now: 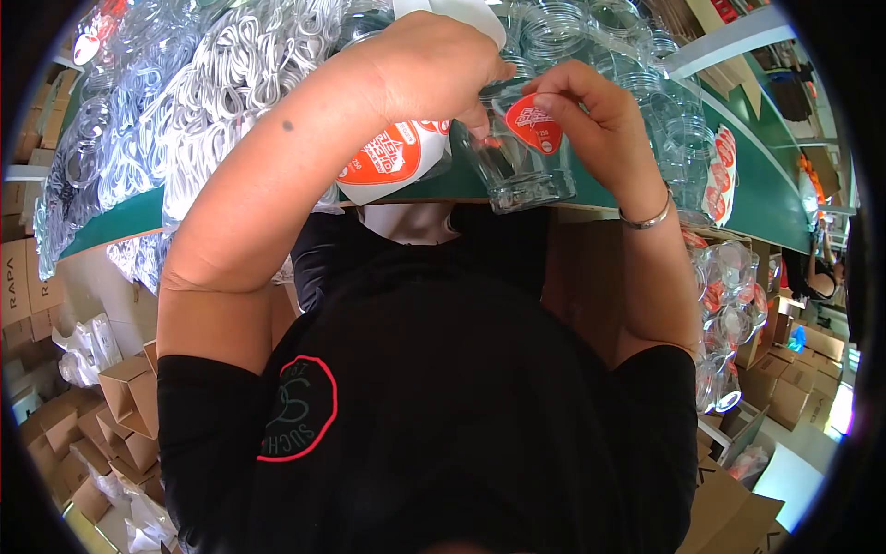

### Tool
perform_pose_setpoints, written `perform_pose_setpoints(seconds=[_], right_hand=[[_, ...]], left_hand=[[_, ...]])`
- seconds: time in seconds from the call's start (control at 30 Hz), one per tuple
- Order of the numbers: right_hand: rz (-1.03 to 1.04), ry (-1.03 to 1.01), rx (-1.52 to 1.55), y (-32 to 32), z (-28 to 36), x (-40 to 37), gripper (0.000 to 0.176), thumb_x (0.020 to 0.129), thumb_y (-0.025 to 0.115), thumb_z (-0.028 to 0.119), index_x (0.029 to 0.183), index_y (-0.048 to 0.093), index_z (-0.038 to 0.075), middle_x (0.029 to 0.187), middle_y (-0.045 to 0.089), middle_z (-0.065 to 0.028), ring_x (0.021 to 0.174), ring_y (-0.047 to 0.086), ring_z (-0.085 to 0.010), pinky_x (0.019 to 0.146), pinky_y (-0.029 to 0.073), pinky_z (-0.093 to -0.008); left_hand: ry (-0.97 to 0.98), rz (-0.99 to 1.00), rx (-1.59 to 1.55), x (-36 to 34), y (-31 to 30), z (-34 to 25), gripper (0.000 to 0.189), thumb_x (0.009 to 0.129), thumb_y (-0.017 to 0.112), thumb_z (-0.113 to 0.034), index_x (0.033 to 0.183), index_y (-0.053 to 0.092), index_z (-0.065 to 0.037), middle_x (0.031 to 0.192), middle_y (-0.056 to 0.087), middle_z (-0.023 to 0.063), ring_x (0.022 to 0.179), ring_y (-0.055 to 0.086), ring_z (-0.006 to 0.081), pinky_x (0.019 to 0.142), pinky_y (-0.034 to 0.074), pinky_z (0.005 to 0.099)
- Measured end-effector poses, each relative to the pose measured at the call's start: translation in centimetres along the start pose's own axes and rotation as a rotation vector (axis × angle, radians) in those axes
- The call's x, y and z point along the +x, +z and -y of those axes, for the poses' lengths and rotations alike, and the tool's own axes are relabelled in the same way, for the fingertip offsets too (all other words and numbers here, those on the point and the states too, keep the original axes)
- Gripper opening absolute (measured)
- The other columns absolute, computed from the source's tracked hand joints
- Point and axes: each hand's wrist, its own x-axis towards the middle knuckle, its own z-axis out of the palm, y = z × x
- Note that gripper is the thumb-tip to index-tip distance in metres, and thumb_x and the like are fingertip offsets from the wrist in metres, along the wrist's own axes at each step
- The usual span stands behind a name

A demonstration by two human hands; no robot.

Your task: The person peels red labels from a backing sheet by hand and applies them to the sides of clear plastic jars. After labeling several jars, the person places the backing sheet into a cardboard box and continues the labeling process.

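Red label [533,125] was pinched between thumb and fingertips of the right hand [591,111], at the right shoulder of the clear jar [517,171]; whether it touched the wall yet could not be told; the jar's long axis ran from under the left hand [434,65] toward the person's chest; that hand was closed over the jar's far end, also gripping a label sheet [392,157] hanging just left of the jar; the right hand was nearer the bare wall.
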Motion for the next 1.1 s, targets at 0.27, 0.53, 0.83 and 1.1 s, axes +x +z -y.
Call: perform_pose_setpoints(seconds=[0.27, 0.53, 0.83, 1.1], right_hand=[[-0.037, -0.028, 0.131, 0.5, -0.1, -0.5, 0.007, 0.087, 0.057, -0.002, 0.085, 0.061, 0.003, 0.089, 0.066, -0.0047, 0.071, 0.052, -0.009, 0.067, 0.044, -0.0204], [-0.047, -0.059, 0.256, 0.2, -0.2, -0.6, 0.007, 0.084, 0.059, -0.004, 0.086, 0.061, 0.002, 0.083, 0.066, -0.0025, 0.065, 0.051, -0.0085, 0.062, 0.045, -0.0203], [0.114, 0.018, 0.246, -0.5, -1.6, 0.4, 0.007, 0.084, 0.064, -0.002, 0.088, 0.06, 0.004, 0.086, 0.065, -0.0058, 0.077, 0.057, -0.0113, 0.071, 0.047, -0.0215], [-0.097, 0.042, 0.654, -0.6, -2.0, 0.3, 0.007, 0.083, 0.067, 0.0, 0.086, 0.062, 0.002, 0.077, 0.062, -0.0045, 0.067, 0.056, -0.0087, 0.062, 0.049, -0.0184]], left_hand=[[-0.001, 0.029, 0.0, 0.0, -0.3, -0.2, 0.033, 0.077, 0.073, -0.025, 0.098, 0.064, -0.002, 0.087, 0.064, 0.0122, 0.085, 0.063, 0.0294, 0.079, 0.049, 0.0381], [0.011, 0.022, 0.021, 0.1, -0.1, 0.0, 0.035, 0.077, 0.073, -0.027, 0.099, 0.063, -0.002, 0.087, 0.064, 0.012, 0.084, 0.063, 0.0297, 0.078, 0.049, 0.0379], [0.017, 0.033, 0.013, 0.2, 0.0, 0.1, 0.038, 0.076, 0.074, -0.028, 0.102, 0.063, -0.002, 0.087, 0.064, 0.0121, 0.082, 0.063, 0.0294, 0.076, 0.05, 0.0371], [0.044, -0.028, 0.029, 0.3, 0.5, 0.2, 0.042, 0.076, 0.074, -0.029, 0.105, 0.063, -0.001, 0.087, 0.065, 0.0118, 0.082, 0.064, 0.028, 0.076, 0.05, 0.0357]])
